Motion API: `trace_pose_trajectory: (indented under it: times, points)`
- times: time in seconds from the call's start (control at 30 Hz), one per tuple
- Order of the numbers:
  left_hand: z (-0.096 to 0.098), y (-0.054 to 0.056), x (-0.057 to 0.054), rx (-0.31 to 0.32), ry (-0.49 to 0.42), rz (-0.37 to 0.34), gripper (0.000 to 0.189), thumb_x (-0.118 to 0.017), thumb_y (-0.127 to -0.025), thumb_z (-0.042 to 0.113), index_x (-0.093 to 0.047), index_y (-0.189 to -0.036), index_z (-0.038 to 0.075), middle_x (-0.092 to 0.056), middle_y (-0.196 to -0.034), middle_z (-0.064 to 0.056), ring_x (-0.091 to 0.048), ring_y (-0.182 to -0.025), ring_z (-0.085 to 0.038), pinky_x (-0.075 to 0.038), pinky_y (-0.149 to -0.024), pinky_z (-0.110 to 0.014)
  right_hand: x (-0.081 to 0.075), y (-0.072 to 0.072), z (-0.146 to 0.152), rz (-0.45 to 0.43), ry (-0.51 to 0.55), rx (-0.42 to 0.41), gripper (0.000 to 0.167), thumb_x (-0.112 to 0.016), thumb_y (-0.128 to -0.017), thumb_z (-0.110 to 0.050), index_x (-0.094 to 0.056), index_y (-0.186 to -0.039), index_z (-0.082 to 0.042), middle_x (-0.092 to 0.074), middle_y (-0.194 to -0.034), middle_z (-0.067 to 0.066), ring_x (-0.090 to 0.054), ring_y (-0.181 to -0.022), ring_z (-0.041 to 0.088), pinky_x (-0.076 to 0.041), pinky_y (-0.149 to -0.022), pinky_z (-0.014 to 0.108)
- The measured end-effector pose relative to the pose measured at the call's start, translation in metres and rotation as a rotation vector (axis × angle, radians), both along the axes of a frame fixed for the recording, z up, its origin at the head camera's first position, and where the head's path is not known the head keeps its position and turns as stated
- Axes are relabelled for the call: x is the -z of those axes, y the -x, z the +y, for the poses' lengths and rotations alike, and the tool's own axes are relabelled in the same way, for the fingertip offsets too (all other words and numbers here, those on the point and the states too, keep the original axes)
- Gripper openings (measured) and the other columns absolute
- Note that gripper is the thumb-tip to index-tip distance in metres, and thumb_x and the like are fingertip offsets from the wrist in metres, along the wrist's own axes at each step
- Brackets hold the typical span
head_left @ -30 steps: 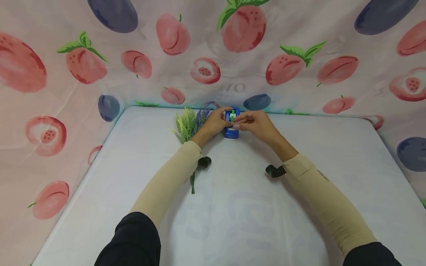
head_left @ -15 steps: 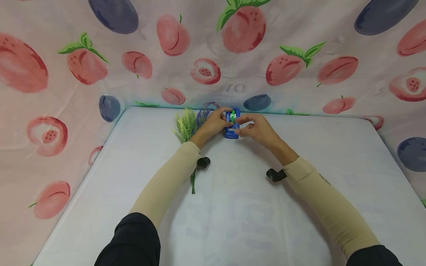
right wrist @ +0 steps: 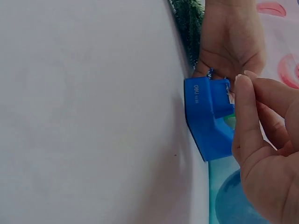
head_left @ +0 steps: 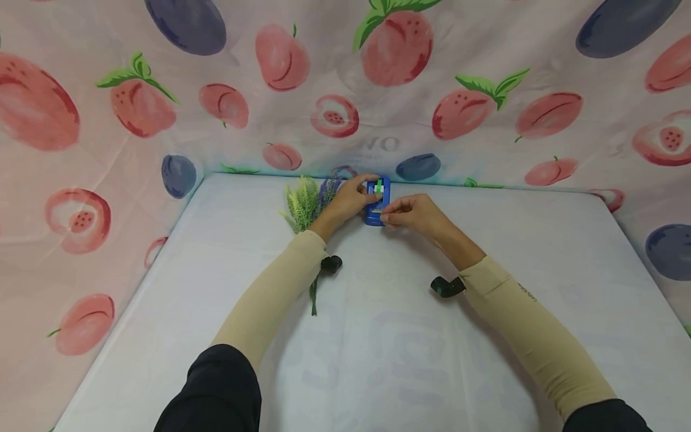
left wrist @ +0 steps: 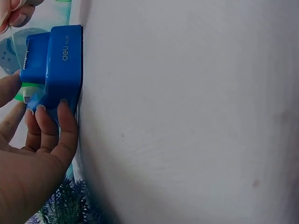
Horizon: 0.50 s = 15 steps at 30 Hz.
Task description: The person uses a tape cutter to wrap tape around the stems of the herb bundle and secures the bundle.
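Left: artificial flowers, yellow-green sprigs [head_left: 302, 201] beside purple lavender-like sprigs [head_left: 327, 191], lie on the white-covered counter [head_left: 378, 360]. Their stems pass beneath the left forearm and show again on its near side; presumably set aside to leave the middle free for handwork.

Centre-left: left hand [head_left: 348, 201] grasps the blue deli tape dispenser [left wrist: 67, 60], fingers bent against its side, thumb and forefinger up by the green-cored tape roll [left wrist: 30, 87]. Likely reason: to brace the body against a sideways pull.

Centre: dispenser stands upright near the far edge of the counter, just in front of the fruit-print backdrop [head_left: 486, 156]. Roll is at the far end, toothed cutter [left wrist: 26, 55] at the near end facing the person, an orientation that suits drawing tape toward the body.

Right: right hand [head_left: 418, 216] is at the cutter end, thumb and forefinger pinched on a thin clear tape strip [left wrist: 14, 41], which runs from fingertips toward the roll. The tip pinch probably keeps most of the adhesive untouched. Strip's exact length: cannot tell.
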<state>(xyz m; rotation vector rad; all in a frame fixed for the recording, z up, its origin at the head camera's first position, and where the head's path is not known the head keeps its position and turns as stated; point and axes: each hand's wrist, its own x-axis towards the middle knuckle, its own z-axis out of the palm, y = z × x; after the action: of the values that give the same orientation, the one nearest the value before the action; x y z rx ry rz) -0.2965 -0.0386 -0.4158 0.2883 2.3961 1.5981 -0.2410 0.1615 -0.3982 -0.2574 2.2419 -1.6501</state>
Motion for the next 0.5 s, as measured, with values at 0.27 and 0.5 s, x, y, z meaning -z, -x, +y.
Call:
trace_pose_trajectory:
  times: [0.27,0.5]
  points:
    - [0.0005,-0.0004,-0.0003,0.016,-0.023,-0.021,0.051,-0.071,-0.097,0.025,-0.056,-0.145,0.021,-0.050,-0.085,-0.006,-0.050,-0.073,-0.023,-0.053,-0.070,-0.043,0.0046,-0.0042,0.0022,0.024,0.038,0.006,0.027,-0.073,-0.095,-0.012,-0.071,-0.112,0.009,-0.076,-0.099,0.011,-0.074,-0.085,0.019,-0.059,-0.085,0.036]
    - [0.0001,-0.0003,0.0005,0.028,-0.026,-0.023,0.050,-0.071,-0.098,0.027,-0.056,-0.145,0.021,-0.048,-0.083,-0.005,-0.050,-0.075,-0.027,-0.055,-0.071,-0.042,0.0093,-0.0073,0.0031,0.061,0.011,-0.001,0.025,-0.073,-0.094,-0.012,-0.073,-0.107,0.009,-0.076,-0.096,0.017,-0.074,-0.081,0.017,-0.061,-0.080,0.037]
